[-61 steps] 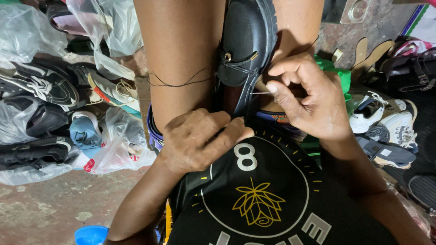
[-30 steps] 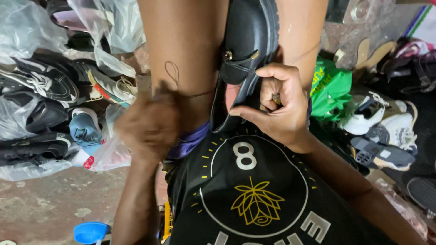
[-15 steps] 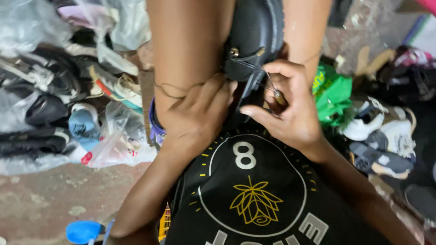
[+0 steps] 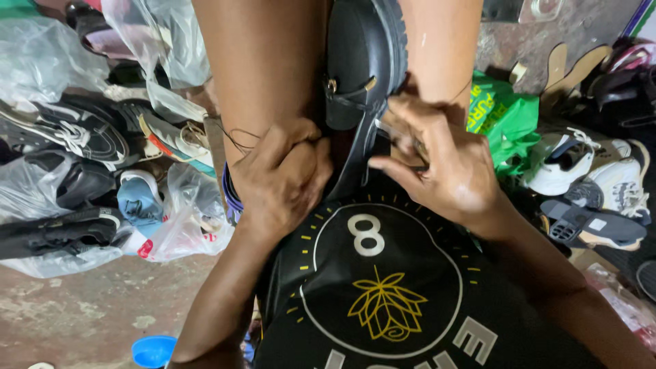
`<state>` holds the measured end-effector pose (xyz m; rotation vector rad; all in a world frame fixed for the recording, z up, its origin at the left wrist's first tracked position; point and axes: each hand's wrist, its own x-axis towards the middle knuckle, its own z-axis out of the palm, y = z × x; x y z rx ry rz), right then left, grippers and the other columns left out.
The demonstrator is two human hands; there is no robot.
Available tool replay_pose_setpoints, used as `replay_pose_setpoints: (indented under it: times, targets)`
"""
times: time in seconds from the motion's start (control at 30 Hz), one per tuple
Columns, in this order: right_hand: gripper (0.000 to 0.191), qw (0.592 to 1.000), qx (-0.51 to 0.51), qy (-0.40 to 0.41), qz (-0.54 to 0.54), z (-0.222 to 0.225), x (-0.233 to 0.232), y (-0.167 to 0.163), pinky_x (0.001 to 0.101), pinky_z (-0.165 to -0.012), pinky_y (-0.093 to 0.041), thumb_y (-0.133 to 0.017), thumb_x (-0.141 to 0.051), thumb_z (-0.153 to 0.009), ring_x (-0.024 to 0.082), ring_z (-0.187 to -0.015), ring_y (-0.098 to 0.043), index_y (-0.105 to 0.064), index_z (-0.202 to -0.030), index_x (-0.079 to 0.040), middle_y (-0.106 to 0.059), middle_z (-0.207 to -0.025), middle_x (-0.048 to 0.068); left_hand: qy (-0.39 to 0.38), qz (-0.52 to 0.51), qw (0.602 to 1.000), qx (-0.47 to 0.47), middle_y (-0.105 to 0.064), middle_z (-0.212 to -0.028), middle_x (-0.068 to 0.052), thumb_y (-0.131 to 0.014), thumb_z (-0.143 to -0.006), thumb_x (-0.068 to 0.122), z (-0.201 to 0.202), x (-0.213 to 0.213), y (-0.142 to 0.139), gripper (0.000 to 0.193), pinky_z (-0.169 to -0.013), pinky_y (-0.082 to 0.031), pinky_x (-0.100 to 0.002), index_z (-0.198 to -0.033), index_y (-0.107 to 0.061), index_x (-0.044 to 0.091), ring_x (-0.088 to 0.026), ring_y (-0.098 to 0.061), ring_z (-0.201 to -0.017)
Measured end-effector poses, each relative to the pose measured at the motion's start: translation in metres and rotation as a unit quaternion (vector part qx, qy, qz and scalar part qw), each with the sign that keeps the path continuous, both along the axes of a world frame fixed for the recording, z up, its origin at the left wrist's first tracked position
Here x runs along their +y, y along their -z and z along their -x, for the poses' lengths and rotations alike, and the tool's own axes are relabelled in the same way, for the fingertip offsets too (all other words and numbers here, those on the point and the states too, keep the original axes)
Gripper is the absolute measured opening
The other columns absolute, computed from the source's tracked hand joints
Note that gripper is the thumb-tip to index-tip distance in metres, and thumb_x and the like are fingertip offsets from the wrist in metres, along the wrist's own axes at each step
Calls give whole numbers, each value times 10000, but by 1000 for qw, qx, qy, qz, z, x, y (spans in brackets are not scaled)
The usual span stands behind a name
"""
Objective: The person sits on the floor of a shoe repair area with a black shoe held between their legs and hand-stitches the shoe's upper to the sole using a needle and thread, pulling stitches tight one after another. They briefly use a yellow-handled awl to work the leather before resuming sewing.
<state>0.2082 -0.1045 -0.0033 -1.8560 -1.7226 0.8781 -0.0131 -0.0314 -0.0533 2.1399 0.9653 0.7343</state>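
Observation:
A black leather shoe [image 4: 362,61] is clamped upright between my two bare knees, sole edge facing right. My left hand [image 4: 283,174] rests on my left thigh against the shoe's lower edge, fingers curled around a thin dark thread [image 4: 236,140] that loops across the thigh. My right hand [image 4: 444,171] pinches a thin metal needle-like tool [image 4: 393,130] at the shoe's side seam. A black shirt with a yellow flower print fills the lower middle of the view.
Piles of worn shoes [image 4: 82,137] and clear plastic bags [image 4: 48,68] lie on the left. A green plastic bag [image 4: 502,116], sneakers [image 4: 567,164] and loose soles [image 4: 594,225] sit on the right. A blue cap [image 4: 152,350] lies on the concrete floor.
My left hand swung out to the left pulling thread, then came back against the shoe. My right hand shifted from beside the shoe to pinching the tool at its seam.

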Motion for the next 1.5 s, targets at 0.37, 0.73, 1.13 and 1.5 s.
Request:
replay_pose_setpoints:
  times: [0.37, 0.73, 1.13, 1.5]
  targets:
    - [168, 986, 163, 20, 36, -24, 13, -1, 271, -614, -487, -664, -104, -1036, 154, -685, -616, -597, -904, -27, -661, -878, 109, 34, 39, 997, 64, -610, -1028, -102, -747, -912, 102, -6, 2, -14, 221, -752, -533, -406, -1100, -647, 41, -290, -633, -917]
    - [216, 972, 198, 9, -126, 23, 40, 40, 288, -523, -398, -718, 8, -998, 161, -581, -504, -528, -897, -1, -544, -715, 76, 39, 26, 993, 110, -548, -848, -39, -788, -919, 209, -12, 6, -8, 185, -633, -499, -366, -856, -628, 140, -226, -618, -821]
    - [239, 987, 103, -1, -127, 33, 43, 48, 302, -469, -383, -723, -5, -1018, 181, -537, -519, -530, -877, -11, -529, -666, 72, 16, 63, 997, 50, -536, -779, -22, -795, -913, 185, 2, 5, -1, 237, -602, -475, -348, -784, -600, 150, -208, -595, -743]
    - [186, 947, 302, 72, -79, 13, 24, 36, 233, -554, -436, -611, -104, -1141, 108, -614, -556, -529, -996, -20, -616, -820, 81, 1, 163, 987, -2, -658, -1056, -216, -770, -872, 184, -20, -1, -24, 406, -670, -549, -429, -1209, -685, -25, -348, -675, -795]
